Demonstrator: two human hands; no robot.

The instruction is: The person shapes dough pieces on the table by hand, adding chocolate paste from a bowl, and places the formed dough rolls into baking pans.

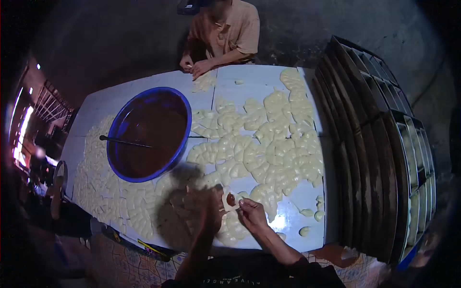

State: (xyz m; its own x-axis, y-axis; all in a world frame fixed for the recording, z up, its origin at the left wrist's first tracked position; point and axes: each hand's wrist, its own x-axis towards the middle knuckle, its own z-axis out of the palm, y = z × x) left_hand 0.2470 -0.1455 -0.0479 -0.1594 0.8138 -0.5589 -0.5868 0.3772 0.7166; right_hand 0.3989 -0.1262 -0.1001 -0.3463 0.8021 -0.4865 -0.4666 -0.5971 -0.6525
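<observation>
Between my hands is a flat pale piece (225,194) with a glossy reddish-brown dab of filling (231,199) on it. My left hand (212,211), partly shadowed, holds it from the left, and my right hand (252,213) pinches its right edge with thumb and fingers. Pale, soft-looking flattened pieces (273,168) spread thickly over the white table (233,77) beneath and around both hands. Beyond my left hand a large blue bowl (185,117) holds brown paste (156,129), with a dark long-handled utensil (120,139) lying across its left part.
Across the table a person (230,29) in a tan shirt works with both hands over pale pieces. Stacked dark metal trays with dividers (365,158) line the right edge. Another person's arm (56,199) is at the far left, before a dim background with bright openings.
</observation>
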